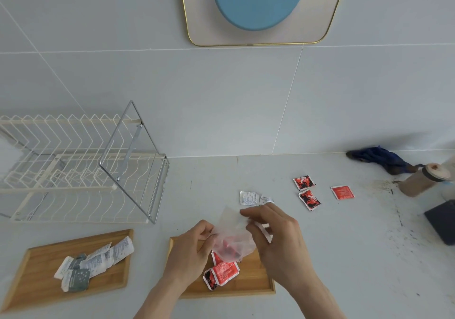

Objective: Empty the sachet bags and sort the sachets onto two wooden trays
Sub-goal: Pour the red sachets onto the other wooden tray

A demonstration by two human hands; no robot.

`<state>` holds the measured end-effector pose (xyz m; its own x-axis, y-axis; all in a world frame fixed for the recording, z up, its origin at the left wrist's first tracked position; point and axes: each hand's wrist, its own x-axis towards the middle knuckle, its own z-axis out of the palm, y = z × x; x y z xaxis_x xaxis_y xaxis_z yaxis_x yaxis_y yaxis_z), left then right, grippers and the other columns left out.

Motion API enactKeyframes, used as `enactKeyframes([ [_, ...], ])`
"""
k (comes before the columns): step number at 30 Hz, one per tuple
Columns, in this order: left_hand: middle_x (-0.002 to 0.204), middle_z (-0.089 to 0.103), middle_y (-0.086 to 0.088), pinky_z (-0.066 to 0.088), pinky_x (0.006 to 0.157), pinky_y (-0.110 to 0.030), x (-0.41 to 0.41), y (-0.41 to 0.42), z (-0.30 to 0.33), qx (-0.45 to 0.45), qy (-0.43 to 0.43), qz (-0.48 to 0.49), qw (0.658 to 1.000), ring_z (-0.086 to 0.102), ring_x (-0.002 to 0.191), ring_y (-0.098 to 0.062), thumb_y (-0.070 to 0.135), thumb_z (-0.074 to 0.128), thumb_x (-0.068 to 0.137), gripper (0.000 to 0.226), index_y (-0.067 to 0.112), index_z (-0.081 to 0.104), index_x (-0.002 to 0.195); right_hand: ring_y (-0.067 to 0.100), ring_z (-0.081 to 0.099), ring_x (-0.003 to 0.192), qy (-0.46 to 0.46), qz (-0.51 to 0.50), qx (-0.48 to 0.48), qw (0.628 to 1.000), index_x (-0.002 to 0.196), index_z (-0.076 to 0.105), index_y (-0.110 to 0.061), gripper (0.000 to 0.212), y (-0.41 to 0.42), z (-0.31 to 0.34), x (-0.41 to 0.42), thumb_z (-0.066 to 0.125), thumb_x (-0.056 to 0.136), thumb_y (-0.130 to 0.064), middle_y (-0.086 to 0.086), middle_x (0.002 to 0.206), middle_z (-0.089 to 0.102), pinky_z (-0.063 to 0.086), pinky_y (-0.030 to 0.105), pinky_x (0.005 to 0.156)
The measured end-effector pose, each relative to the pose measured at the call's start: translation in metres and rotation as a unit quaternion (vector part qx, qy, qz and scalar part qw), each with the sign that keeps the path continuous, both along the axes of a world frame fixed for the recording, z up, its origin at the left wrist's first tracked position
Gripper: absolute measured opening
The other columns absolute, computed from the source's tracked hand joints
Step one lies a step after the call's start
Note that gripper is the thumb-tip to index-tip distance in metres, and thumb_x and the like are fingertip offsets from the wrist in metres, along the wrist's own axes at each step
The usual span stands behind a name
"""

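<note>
Pinching the clear sachet bag [232, 241] between them, left hand [194, 247] and right hand [278, 240] gripped it above the right wooden tray [246, 286] — red sachets [221, 273] lay beneath.

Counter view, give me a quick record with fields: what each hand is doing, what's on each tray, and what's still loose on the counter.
left hand: grips the clear plastic bag from the left
right hand: pinches the bag's top edge
bag contents: red sachets inside, held above the right tray
left tray: white and grey sachets in a pile
right tray: red sachets
loose on counter: three red sachets, two silver sachets
behind left tray: empty white dish rack
</note>
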<state>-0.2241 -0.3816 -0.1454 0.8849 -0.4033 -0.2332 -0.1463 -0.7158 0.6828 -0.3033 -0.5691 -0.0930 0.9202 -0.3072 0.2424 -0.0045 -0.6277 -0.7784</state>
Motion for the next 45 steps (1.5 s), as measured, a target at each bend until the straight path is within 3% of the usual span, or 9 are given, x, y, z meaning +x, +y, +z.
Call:
enactKeyframes([
  [6,0.092,0.065,0.032,0.044,0.071,0.000,0.000,0.002,-0.001,-0.011,0.008,0.002,1.000,0.055,0.085,0.025,0.032,0.055,0.100,0.023,0.043,0.047,0.082,0.001,0.069,0.088,-0.027,0.012,0.016,0.999,0.107,0.076,-0.024,0.030,0.004,0.008,-0.001,0.077,0.085,-0.004,-0.015,0.090,0.072,0.051,0.012,0.073],
  [10,0.094,0.071,0.025,0.047,0.073,-0.002,-0.001,0.003,-0.005,-0.028,0.012,0.001,1.000,0.061,0.089,0.018,0.028,0.053,0.102,0.022,0.041,0.049,0.085,-0.006,0.063,0.103,0.056,0.027,0.007,0.998,0.126,0.064,-0.031,0.054,0.001,-0.005,-0.004,0.084,0.076,-0.021,-0.023,0.112,0.067,0.048,0.011,0.087],
  [15,0.093,0.074,0.019,0.055,0.080,-0.020,0.000,0.007,-0.013,-0.044,0.008,0.013,0.999,0.068,0.094,0.006,0.025,0.053,0.101,0.014,0.035,0.057,0.092,0.008,0.063,0.092,0.112,0.008,-0.032,0.993,0.123,0.068,-0.023,0.056,-0.008,-0.020,-0.012,0.069,0.078,0.010,-0.025,0.096,0.064,0.038,-0.004,0.075],
  [20,0.092,0.075,0.016,0.054,0.078,-0.018,-0.002,0.004,-0.009,-0.069,0.017,0.027,0.997,0.069,0.092,0.004,0.015,0.054,0.100,0.021,0.033,0.059,0.090,-0.006,0.062,0.067,0.045,-0.039,-0.016,0.998,0.110,0.068,-0.032,0.047,-0.011,-0.013,-0.010,0.074,0.080,0.004,-0.021,0.079,0.070,0.046,0.007,0.063],
  [27,0.092,0.073,0.020,0.054,0.077,-0.025,-0.003,-0.001,-0.001,-0.140,0.059,0.074,0.986,0.072,0.088,-0.002,0.034,0.061,0.097,0.004,0.037,0.060,0.097,0.003,0.071,0.079,0.045,-0.074,0.064,0.994,0.101,0.074,-0.020,0.040,-0.018,-0.013,-0.008,0.062,0.084,0.015,-0.011,0.087,0.076,0.056,0.013,0.068],
  [32,0.137,0.054,0.003,0.044,0.109,-0.043,-0.002,0.010,0.004,-0.280,0.256,0.146,0.913,0.057,0.125,-0.015,0.073,0.075,0.061,0.079,0.052,0.046,0.131,0.028,0.078,0.070,0.069,-0.161,0.316,0.932,0.097,0.070,-0.015,0.031,-0.012,-0.015,-0.007,0.050,0.098,0.008,0.008,0.085,0.073,0.066,0.047,0.065],
  [36,0.130,0.068,0.000,0.060,0.090,-0.040,-0.009,0.025,0.009,-0.329,0.383,0.131,0.853,0.070,0.115,-0.025,0.057,0.087,0.058,0.093,0.046,0.038,0.136,0.034,0.078,0.079,0.094,-0.191,0.439,0.873,0.104,0.069,-0.009,0.019,0.000,-0.022,-0.005,0.056,0.099,0.004,0.019,0.098,0.072,0.064,0.044,0.069],
  [42,0.106,0.077,-0.013,0.061,0.074,-0.040,0.000,0.064,0.007,-0.284,0.321,0.239,0.871,0.075,0.089,-0.026,0.005,0.081,0.079,0.046,0.014,0.063,0.121,0.035,0.078,0.090,0.191,-0.123,0.492,0.841,0.108,0.071,-0.007,0.018,0.029,-0.031,0.000,0.068,0.095,-0.019,0.014,0.098,0.079,0.064,0.050,0.079],
  [45,0.100,0.078,-0.013,0.059,0.066,-0.035,0.006,0.102,0.004,-0.278,0.323,0.240,0.872,0.073,0.083,-0.025,-0.001,0.078,0.078,0.045,0.015,0.064,0.117,0.030,0.076,0.074,0.208,-0.149,0.482,0.838,0.104,0.071,0.003,0.013,0.052,-0.041,0.010,0.066,0.095,-0.004,0.016,0.084,0.076,0.065,0.041,0.067],
])
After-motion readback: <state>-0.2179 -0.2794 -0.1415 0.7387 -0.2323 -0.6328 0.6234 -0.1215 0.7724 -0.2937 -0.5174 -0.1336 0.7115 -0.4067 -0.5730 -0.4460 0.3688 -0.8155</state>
